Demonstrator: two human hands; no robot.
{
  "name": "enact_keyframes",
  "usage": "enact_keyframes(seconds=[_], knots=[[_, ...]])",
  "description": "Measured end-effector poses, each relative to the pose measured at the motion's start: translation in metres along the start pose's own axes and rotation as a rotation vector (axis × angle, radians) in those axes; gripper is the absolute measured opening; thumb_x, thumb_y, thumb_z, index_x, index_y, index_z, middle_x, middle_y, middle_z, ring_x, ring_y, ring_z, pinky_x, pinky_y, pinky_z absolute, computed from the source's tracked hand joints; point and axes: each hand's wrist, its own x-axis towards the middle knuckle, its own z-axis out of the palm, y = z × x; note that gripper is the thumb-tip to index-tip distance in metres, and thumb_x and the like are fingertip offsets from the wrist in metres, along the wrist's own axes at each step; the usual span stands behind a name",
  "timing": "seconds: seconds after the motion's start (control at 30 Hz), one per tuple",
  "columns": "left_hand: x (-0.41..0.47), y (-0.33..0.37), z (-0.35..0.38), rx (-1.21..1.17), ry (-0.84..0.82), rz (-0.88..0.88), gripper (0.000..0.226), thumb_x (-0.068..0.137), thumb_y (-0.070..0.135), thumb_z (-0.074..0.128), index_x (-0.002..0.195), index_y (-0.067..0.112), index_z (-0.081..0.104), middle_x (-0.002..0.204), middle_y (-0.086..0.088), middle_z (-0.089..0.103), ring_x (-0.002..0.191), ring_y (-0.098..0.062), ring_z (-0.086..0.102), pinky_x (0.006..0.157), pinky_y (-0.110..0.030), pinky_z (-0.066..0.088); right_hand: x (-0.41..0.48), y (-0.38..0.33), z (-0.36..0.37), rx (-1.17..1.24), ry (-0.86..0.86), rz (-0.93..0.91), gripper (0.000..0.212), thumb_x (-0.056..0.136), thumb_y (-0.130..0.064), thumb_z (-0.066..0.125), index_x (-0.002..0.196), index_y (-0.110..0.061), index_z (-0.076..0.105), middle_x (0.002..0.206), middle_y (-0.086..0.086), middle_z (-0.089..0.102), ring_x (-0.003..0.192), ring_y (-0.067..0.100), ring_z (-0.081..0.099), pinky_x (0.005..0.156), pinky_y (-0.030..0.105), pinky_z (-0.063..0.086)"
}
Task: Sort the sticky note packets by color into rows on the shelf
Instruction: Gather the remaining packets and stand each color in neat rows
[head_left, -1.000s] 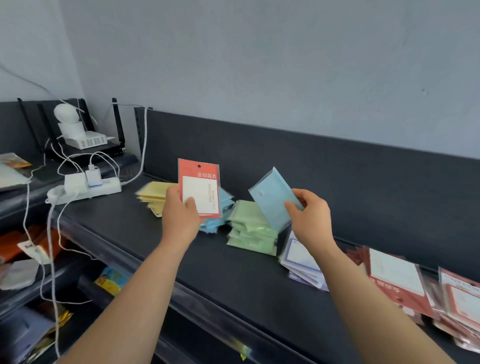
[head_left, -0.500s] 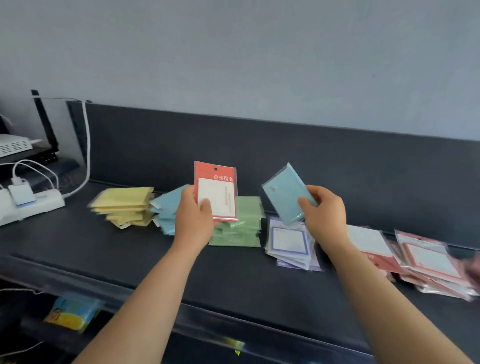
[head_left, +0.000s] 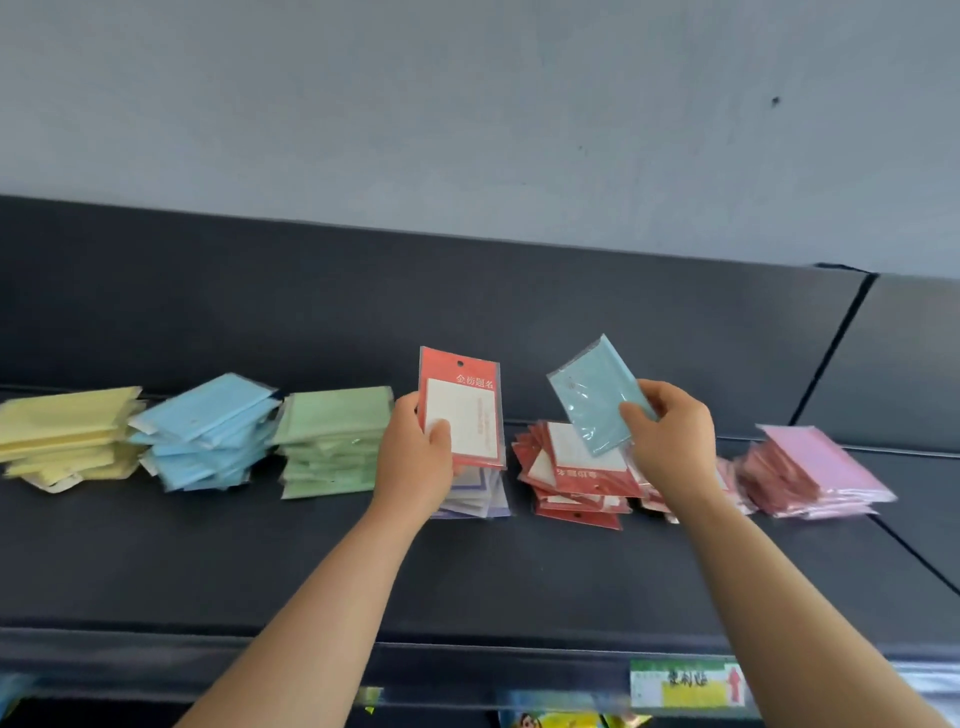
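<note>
1. Your left hand (head_left: 415, 457) grips a red packet (head_left: 462, 410) upright, thumb pressed on its white front, above the purple pile (head_left: 480, 496).
2. Your right hand (head_left: 670, 441) pinches a blue packet (head_left: 597, 395), tilted, over the red pile (head_left: 576, 480).
3. Also on the shelf (head_left: 467, 571): yellow pile (head_left: 67, 431), blue pile (head_left: 208, 431) and green pile (head_left: 332, 441) at left, pink pile (head_left: 815, 473) at right.

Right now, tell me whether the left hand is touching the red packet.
Touching. The head view shows the left hand gripping the red packet, thumb lying across its white front.
</note>
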Motion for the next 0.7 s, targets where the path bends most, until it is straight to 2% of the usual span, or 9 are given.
enact_keyframes(seconds=[0.07, 0.13, 0.23, 0.33, 0.4, 0.5, 0.6, 0.7], knots=[[0.001, 0.007, 0.019, 0.021, -0.029, 0.0, 0.032, 0.097, 0.011, 0.044, 0.129, 0.015, 0.046, 0.118, 0.005, 0.058, 0.096, -0.018, 0.06, 0.075, -0.03, 0.052, 0.006, 0.007, -0.013, 0.006, 0.022, 0.014, 0.027, 0.089, -0.007, 0.053, 0.111, -0.017, 0.066, 0.099, -0.005, 0.068, 0.085, 0.015, 0.063, 0.065, 0.025, 0.046], [0.002, 0.015, 0.039, 0.047, -0.074, 0.004, 0.029, 0.099, 0.012, 0.044, 0.127, 0.014, 0.046, 0.117, 0.007, 0.056, 0.092, -0.015, 0.06, 0.063, -0.019, 0.046, 0.012, 0.015, -0.027, -0.002, 0.04, 0.017, 0.027, 0.089, -0.007, 0.053, 0.11, -0.017, 0.066, 0.099, -0.005, 0.068, 0.084, 0.015, 0.062, 0.064, 0.024, 0.044], [0.001, 0.025, 0.071, 0.082, -0.145, 0.004, 0.026, 0.1, 0.016, 0.044, 0.126, 0.016, 0.047, 0.115, 0.006, 0.056, 0.083, -0.013, 0.063, 0.056, -0.017, 0.046, 0.019, 0.026, -0.044, -0.013, 0.047, 0.024, 0.026, 0.09, -0.008, 0.053, 0.111, -0.017, 0.066, 0.099, -0.006, 0.068, 0.084, 0.014, 0.061, 0.061, 0.019, 0.042], [0.0, 0.033, 0.096, 0.128, -0.183, -0.024, 0.023, 0.1, 0.023, 0.046, 0.122, 0.019, 0.049, 0.116, 0.002, 0.061, 0.087, -0.018, 0.067, 0.072, -0.034, 0.058, 0.025, 0.032, -0.055, -0.012, 0.042, 0.024, 0.025, 0.09, -0.01, 0.054, 0.111, -0.018, 0.065, 0.098, -0.006, 0.068, 0.083, 0.011, 0.062, 0.059, 0.018, 0.042], [0.0, 0.035, 0.106, 0.193, -0.19, -0.027, 0.024, 0.099, 0.026, 0.05, 0.12, 0.016, 0.051, 0.117, 0.0, 0.061, 0.095, -0.019, 0.063, 0.074, -0.032, 0.055, 0.028, 0.033, -0.058, -0.011, 0.035, 0.019, 0.024, 0.091, -0.01, 0.054, 0.11, -0.019, 0.065, 0.098, -0.007, 0.067, 0.081, 0.007, 0.061, 0.058, 0.017, 0.041], [0.001, 0.032, 0.109, 0.308, -0.189, -0.028, 0.025, 0.096, 0.032, 0.056, 0.112, 0.013, 0.056, 0.113, -0.002, 0.062, 0.09, -0.015, 0.057, 0.068, -0.026, 0.047, 0.031, 0.032, -0.058, -0.012, 0.011, 0.0, 0.024, 0.091, -0.009, 0.054, 0.11, -0.019, 0.065, 0.095, -0.009, 0.066, 0.079, 0.003, 0.06, 0.057, 0.016, 0.042], [0.001, 0.027, 0.102, 0.349, -0.182, -0.011, 0.035, 0.093, 0.037, 0.058, 0.12, 0.014, 0.058, 0.12, -0.004, 0.057, 0.1, -0.02, 0.059, 0.082, -0.032, 0.051, 0.031, 0.029, -0.05, 0.007, -0.027, -0.025, 0.024, 0.09, -0.008, 0.055, 0.108, -0.02, 0.066, 0.095, -0.009, 0.067, 0.081, 0.003, 0.061, 0.059, 0.017, 0.044], [0.004, 0.029, 0.084, 0.297, -0.133, 0.081, 0.04, 0.099, 0.03, 0.05, 0.135, 0.014, 0.051, 0.13, -0.005, 0.054, 0.115, -0.02, 0.054, 0.095, -0.031, 0.045, 0.029, 0.019, -0.036, 0.023, -0.111, -0.067, 0.026, 0.088, -0.007, 0.057, 0.105, -0.023, 0.067, 0.094, -0.011, 0.067, 0.081, 0.002, 0.061, 0.06, 0.016, 0.045]])
